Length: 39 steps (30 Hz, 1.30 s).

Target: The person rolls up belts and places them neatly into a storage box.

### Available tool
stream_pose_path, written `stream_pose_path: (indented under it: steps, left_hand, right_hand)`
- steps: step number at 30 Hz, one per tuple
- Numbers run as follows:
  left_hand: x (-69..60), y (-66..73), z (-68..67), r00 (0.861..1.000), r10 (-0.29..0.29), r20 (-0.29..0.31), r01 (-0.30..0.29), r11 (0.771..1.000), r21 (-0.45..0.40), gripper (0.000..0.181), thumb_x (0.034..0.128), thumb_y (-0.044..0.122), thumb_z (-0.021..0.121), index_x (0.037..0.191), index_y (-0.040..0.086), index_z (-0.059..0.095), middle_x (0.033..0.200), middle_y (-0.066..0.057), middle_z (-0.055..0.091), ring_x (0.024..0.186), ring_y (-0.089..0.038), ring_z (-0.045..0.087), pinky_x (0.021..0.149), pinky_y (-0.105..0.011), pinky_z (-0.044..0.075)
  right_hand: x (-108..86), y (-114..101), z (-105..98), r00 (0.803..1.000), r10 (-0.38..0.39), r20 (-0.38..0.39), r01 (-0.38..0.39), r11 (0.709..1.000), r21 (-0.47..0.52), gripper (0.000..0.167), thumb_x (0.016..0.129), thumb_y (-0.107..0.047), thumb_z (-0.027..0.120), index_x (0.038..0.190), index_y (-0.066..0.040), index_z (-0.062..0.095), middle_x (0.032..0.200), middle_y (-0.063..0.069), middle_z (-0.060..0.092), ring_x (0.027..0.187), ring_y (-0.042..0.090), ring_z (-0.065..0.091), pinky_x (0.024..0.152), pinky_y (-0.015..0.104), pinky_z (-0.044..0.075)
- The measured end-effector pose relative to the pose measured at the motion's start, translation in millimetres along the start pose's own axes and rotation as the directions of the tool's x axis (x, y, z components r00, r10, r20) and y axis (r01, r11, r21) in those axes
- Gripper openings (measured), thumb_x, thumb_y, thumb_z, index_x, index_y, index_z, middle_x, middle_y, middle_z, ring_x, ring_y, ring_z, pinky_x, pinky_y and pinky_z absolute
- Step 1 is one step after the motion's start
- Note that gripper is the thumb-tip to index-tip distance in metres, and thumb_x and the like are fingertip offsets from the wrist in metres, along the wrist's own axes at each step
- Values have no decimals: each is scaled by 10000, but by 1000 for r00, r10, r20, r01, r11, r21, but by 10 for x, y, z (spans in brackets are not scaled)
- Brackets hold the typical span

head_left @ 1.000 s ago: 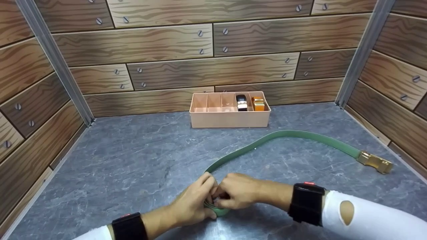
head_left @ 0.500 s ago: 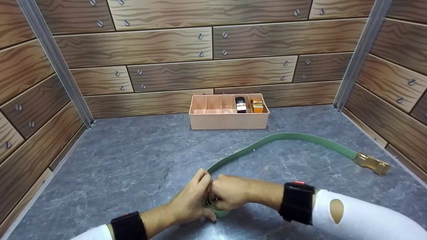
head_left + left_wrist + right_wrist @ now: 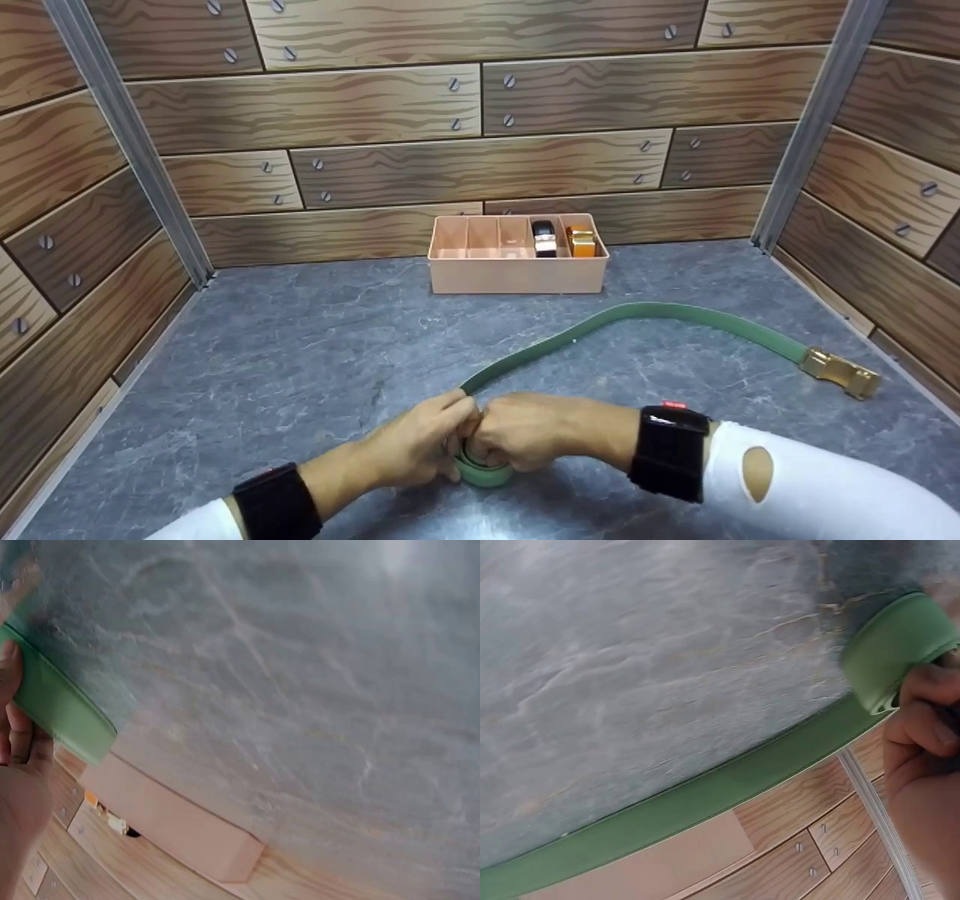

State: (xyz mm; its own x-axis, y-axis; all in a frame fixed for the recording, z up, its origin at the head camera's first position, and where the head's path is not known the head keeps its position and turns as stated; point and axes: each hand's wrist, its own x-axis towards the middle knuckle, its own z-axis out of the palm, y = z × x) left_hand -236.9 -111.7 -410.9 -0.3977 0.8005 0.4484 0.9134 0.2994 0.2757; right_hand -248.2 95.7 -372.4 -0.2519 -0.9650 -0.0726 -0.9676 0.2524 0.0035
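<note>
A green belt (image 3: 660,309) lies partly rolled on the grey marbled table. Its gold buckle (image 3: 838,372) rests at the far right, and the strap curves back to a coil (image 3: 484,474) between my hands. My left hand (image 3: 420,442) grips the coil's left side, thumb low and fingers over the top where the strap enters. Curled against the coil's inner turns, my right hand (image 3: 525,431) holds it from the right; its fingertips are partly hidden. In the right wrist view the rolled turns (image 3: 900,645) stand on edge beside the fingers.
A pink divided box (image 3: 517,276) stands near the back wall. In its right compartments sit a black rolled belt (image 3: 544,238) and an orange one (image 3: 581,241), both with shiny buckles. Wood-print walls enclose the table at the back and sides.
My left hand has shifted slightly left and its fingers have lowered on the coil, leaving more of the coil showing. The buckle end has stayed about where it was.
</note>
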Motion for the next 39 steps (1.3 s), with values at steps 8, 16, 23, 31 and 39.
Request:
stream_pose_path:
  steps: [8,16,23,31,39]
  left_hand:
    - [43,-157,-157,980,-3,199,-13,997,78,414,676,26,832,1035,59,627,972,-63,655,819,-137,655,740,-112,499]
    - [21,-182,-106,969,177,172,-217,943,251,403,662,20,816,1028,141,699,931,0,687,854,-112,661,812,-196,537]
    - [-6,-195,-15,955,289,70,-296,912,282,459,633,54,826,1069,153,725,969,6,693,882,-126,660,851,-226,530]
    - [17,-194,-14,957,280,73,-289,922,256,561,625,5,781,1155,168,698,1022,-10,678,916,-138,668,885,-247,531]
    - [20,-173,-63,925,345,161,-378,878,294,374,732,93,769,1080,227,740,1053,3,640,897,-132,638,796,-204,534]
  right_hand:
    - [-52,-21,-57,982,-173,74,182,974,-136,255,675,3,681,697,-188,514,709,-118,517,560,-7,397,512,110,317]
    - [-110,23,-20,970,-241,27,241,970,-9,234,679,60,627,716,-155,543,718,-88,528,600,19,442,554,91,349]
    - [-171,-15,26,957,-290,-15,289,956,-50,212,717,26,640,741,-165,553,764,-89,551,626,13,468,558,80,363]
    - [-232,-78,82,967,-254,-29,242,946,-214,231,954,-428,610,892,-205,610,889,-86,588,730,36,576,654,183,494]
    - [-285,-60,85,974,-223,-38,202,932,-299,159,911,-408,664,923,-249,653,899,-132,601,697,19,600,573,150,466]
